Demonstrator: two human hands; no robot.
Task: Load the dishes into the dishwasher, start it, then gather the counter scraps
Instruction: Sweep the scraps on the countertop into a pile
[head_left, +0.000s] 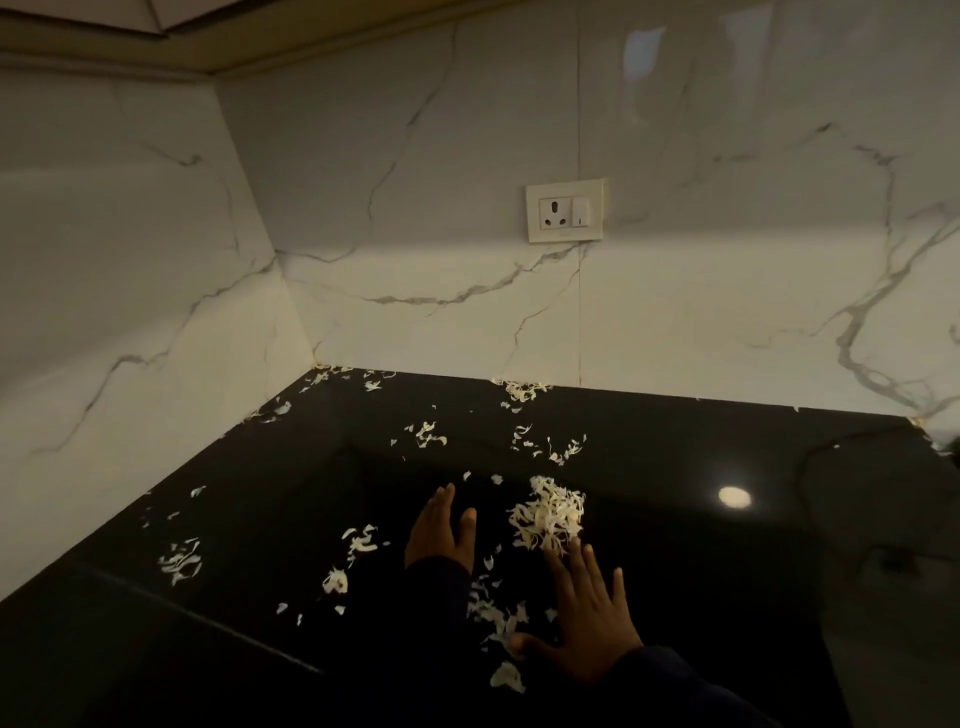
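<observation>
Pale shredded scraps lie scattered over the glossy black counter (701, 545). The biggest heap of scraps (548, 514) sits in the middle. My left hand (441, 530) lies flat on the counter just left of that heap, fingers straight and together. My right hand (584, 618) is spread flat below the heap, its fingertips touching the heap's near edge. Thin scraps (493, 613) lie between my two hands. Smaller clusters of scraps rest at the far left (182, 561), near the back wall (522, 389) and in the corner (327, 374). Neither hand holds anything.
White marble-look walls meet in a corner behind the counter. A wall socket with a switch (565, 210) is set in the back wall. A ceiling light reflects on the counter (734, 497). A counter seam (208, 618) runs across the left front.
</observation>
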